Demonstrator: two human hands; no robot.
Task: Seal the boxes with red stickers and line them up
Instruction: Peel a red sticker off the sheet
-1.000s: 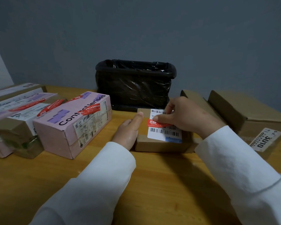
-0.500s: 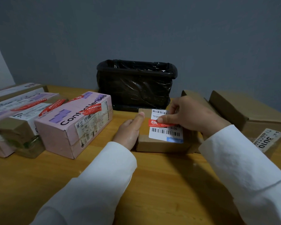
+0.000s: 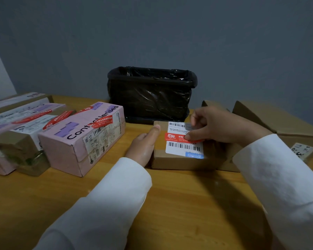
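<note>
Head view of a sticker-sealing task at mid-course. The left hand (image 3: 144, 148) lies flat against the near-left side of a small brown box (image 3: 186, 160) on the bench (image 3: 170, 204), its fingers (image 3: 154, 131) straight and relaxed, the thumb tip resting on the box's top edge; it steadies the box and grasps nothing. The right hand (image 3: 219, 126) reaches across the box top with its fingers (image 3: 192, 136) curled, the thumb and forefinger tips pressing down on a red sticker (image 3: 175, 137). The sticker lies flat across the box's white shipping label (image 3: 183, 147), directly under these fingertips and just to the right of the left thumb. Whether its right end is fully stuck cannot be told, since the hand covers it.

Done: to the left of the left fingers a pink box (image 3: 83, 139) printed "Contact lenses" carries a red sticker on its top, and beyond it further boxes (image 3: 25, 127), side by side in a rough row, also show red strips.

Left, as judged: the sticker in hand appears almost smoothed, after which this box should join the row at left. Behind and to the right of the right fingers stand two more brown boxes (image 3: 278, 123) with no red sticker visible on the faces shown; they probably await sealing. A black-lined bin (image 3: 150, 94) stands beyond both hands, against the wall.
</note>
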